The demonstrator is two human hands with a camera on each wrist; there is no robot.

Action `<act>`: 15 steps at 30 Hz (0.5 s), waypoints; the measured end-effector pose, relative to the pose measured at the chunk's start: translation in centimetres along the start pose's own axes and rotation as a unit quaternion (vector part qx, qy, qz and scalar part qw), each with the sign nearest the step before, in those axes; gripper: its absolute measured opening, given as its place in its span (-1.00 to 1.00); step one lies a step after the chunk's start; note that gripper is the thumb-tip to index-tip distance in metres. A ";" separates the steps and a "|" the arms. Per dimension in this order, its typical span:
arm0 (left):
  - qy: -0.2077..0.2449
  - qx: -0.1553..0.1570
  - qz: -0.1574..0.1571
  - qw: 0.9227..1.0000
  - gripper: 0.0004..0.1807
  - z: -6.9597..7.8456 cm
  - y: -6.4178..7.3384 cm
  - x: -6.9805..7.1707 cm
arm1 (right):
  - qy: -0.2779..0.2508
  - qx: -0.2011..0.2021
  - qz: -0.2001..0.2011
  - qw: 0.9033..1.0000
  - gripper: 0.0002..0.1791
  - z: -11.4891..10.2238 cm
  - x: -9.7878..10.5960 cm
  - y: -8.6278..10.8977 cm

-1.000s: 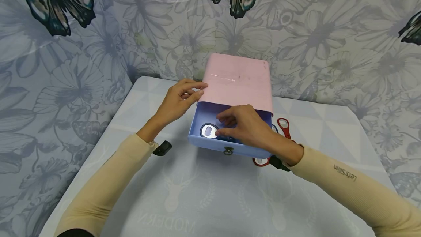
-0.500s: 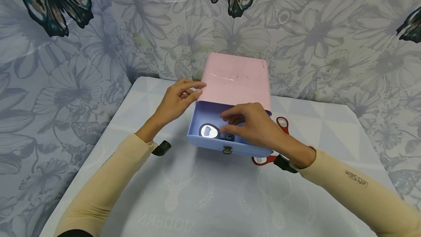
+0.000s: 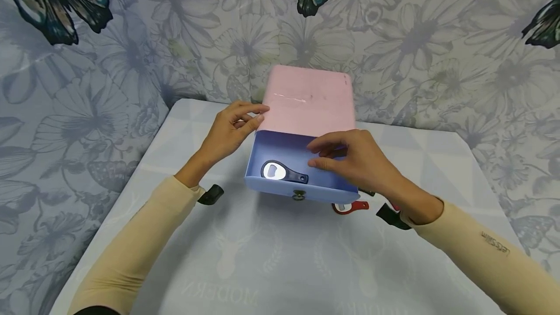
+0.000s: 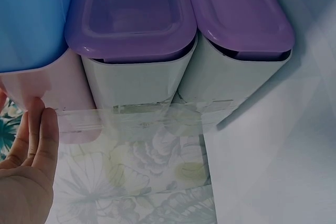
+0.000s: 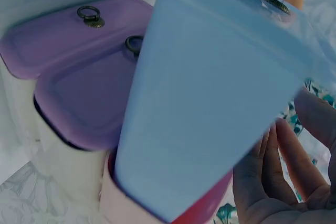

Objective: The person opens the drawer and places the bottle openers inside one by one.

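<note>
A light blue drawer [image 3: 319, 194] stands pulled out of its pink casing [image 3: 306, 98]. Inside it, near the front wall, lies a dark-handled bottle opener [image 3: 277, 171] with a shiny oval head. My right hand [image 3: 350, 157] hovers over the drawer's right side, fingers loosely bent and nothing in them; the right wrist view shows the hand beside the drawer wall. At the casing's left side, my left hand [image 3: 232, 132] rests its fingertips on the pink edge, which the left wrist view shows too, near the fingers [image 4: 50, 129].
Below the pink casing, two purple-fronted drawers [image 4: 131, 17] with ring pulls sit in pale casings. A red bottle opener [image 3: 350, 207] lies on the table [image 3: 280, 256] by the drawer's right front corner. Patterned cloth [image 3: 420, 43] hangs behind.
My right hand has moved right and away from the dark-handled bottle opener, which now shows whole on the drawer floor. My left hand keeps its place on the casing.
</note>
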State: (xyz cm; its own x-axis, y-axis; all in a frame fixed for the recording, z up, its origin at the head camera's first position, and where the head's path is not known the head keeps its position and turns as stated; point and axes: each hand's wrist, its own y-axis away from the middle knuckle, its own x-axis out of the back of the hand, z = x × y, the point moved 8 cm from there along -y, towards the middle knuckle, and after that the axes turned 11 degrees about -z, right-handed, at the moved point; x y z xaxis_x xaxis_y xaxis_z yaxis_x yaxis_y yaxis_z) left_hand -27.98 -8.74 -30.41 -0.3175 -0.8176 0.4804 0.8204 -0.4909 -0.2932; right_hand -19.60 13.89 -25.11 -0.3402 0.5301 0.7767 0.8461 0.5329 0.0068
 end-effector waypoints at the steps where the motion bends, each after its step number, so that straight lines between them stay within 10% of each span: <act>1: 0.000 0.000 0.000 1.000 -0.67 0.0 0.0 0.0 | -0.004 -0.001 0.003 1.000 -0.67 0.1 0.2 0.2; 15: 0.001 0.002 0.002 1.000 -0.67 0.0 0.0 0.1 | -0.039 -0.043 0.056 0.997 -0.71 2.8 3.2 3.0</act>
State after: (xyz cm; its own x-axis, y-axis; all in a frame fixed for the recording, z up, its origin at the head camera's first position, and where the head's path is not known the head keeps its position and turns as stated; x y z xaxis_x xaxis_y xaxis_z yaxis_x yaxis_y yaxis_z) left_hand -28.04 -8.81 -30.34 -0.3158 -0.8198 0.4776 0.8231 -0.4871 -0.2918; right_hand -19.27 19.05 -24.33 -0.2703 0.6346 0.7241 0.9115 0.4108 -0.0198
